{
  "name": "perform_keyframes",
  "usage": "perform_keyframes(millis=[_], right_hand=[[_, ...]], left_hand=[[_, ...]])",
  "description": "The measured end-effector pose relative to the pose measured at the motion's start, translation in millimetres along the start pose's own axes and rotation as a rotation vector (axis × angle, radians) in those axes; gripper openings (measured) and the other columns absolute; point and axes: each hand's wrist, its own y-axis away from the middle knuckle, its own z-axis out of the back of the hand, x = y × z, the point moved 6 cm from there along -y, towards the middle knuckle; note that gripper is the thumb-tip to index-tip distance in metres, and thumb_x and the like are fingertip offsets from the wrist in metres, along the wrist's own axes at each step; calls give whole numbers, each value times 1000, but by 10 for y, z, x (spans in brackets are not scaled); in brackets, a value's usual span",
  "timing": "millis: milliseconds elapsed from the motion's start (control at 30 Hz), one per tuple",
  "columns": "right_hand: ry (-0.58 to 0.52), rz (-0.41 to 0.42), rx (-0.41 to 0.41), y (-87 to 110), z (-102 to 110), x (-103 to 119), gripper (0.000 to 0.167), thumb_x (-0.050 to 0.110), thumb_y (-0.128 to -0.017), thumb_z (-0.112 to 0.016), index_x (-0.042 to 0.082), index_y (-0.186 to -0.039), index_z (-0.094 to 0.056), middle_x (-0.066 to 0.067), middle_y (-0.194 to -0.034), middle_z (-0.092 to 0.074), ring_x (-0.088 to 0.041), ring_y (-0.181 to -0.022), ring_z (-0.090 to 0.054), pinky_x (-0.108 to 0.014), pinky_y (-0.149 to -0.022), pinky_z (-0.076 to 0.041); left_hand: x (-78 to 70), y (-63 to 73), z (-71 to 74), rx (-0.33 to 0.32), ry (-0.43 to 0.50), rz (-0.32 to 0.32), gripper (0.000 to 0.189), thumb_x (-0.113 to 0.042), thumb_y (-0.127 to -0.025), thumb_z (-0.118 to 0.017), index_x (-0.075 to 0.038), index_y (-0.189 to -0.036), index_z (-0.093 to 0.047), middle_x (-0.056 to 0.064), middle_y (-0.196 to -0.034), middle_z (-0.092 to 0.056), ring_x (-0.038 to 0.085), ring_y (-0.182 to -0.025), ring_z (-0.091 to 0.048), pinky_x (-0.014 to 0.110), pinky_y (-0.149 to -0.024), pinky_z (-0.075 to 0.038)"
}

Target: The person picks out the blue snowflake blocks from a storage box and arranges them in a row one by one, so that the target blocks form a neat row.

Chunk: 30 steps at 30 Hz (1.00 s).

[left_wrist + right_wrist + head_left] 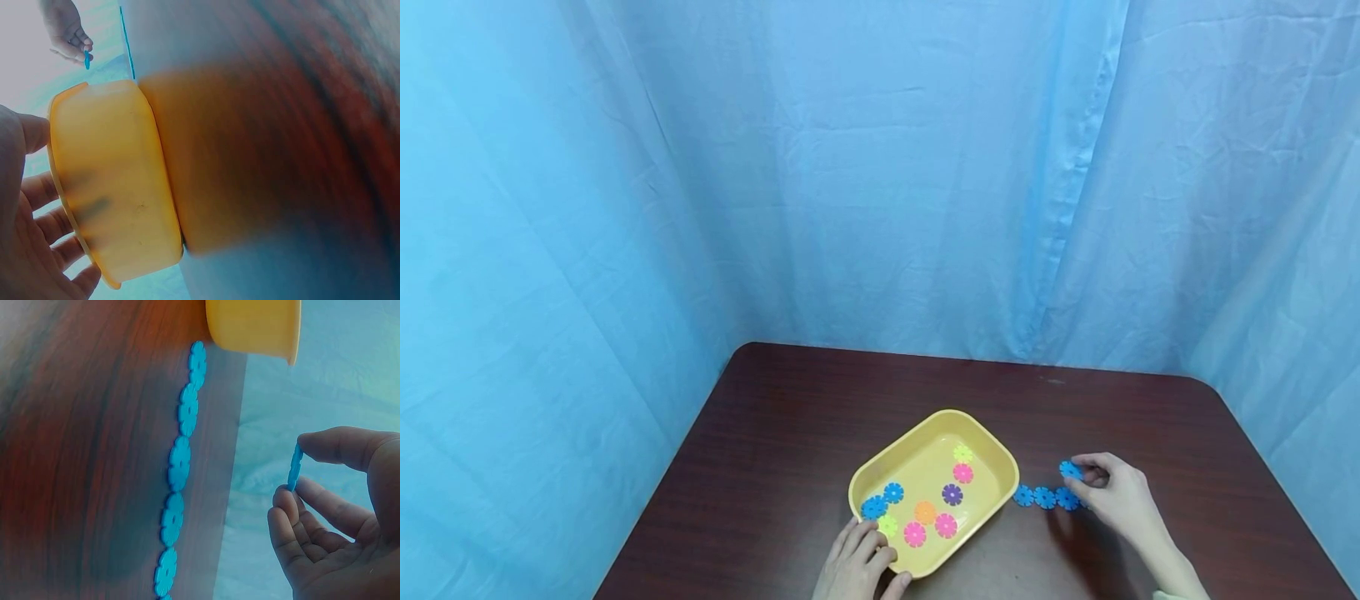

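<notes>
Between thumb and fingers, my right hand pinches a blue snowflake-shaped disc, held edge-on above the table in the right wrist view. Below it, a row of blue snowflake discs lies on the tabletop, running end to end from beside the yellow plastic tray. The head view has part of that row hidden behind the right hand. At the tray's near left corner, my left hand grips the rim, its fingers hooked over the edge. Inside the tray lie several loose discs, including a purple disc and an orange disc.
Pink discs, yellow-green discs and blue discs are scattered over the tray floor. The dark brown wooden table has rounded far corners. Light blue curtains hang behind it and along both sides.
</notes>
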Motion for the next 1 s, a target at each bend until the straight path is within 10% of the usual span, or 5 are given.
perform_keyframes(millis=[1000], right_hand=[[26,-148,-1,56,328,-605,51,32,-88,-75,-7,-119,-65,-6,-91,-69,-13,-76,-63,-29,-62,-53]], left_hand=[[2,5,-2,2,6,7,19,-43,-89,-71,-25,-86,-65,-10,-94,-55,18,-108,-56,47,-98,-47]])
